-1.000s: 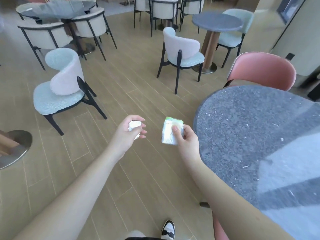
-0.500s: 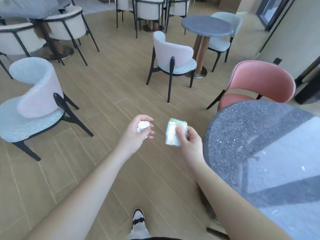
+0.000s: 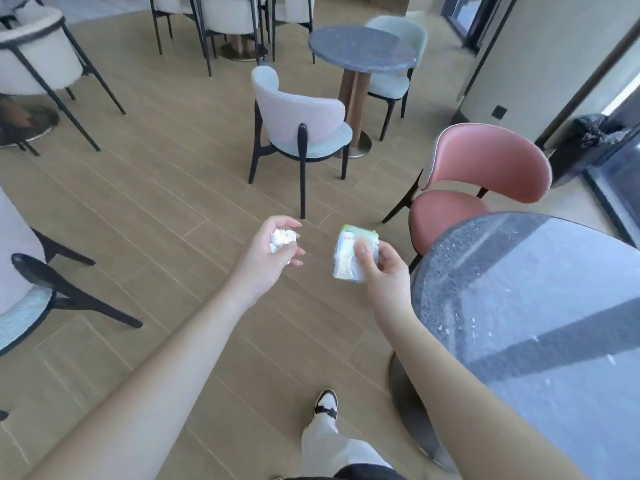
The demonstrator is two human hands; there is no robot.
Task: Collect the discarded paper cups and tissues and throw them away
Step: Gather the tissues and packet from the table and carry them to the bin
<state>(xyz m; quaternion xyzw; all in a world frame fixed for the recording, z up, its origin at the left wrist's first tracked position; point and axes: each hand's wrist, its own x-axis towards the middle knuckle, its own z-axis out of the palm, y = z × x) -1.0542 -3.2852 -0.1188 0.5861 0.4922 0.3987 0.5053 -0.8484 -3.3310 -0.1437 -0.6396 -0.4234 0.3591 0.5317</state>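
Hands: left hand (image 3: 266,252) curled around crumpled white tissue (image 3: 282,238), right hand (image 3: 382,268) pinching glossy tissue packet (image 3: 351,254).

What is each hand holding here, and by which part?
Left hand cups a crumpled tissue in curled fingers. Right hand pinches a flattened paper cup, thumb on its face.

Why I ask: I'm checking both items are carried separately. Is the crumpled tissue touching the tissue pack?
Apart. The head view shows bare floor between the crumpled tissue in the left hand and the tissue pack.
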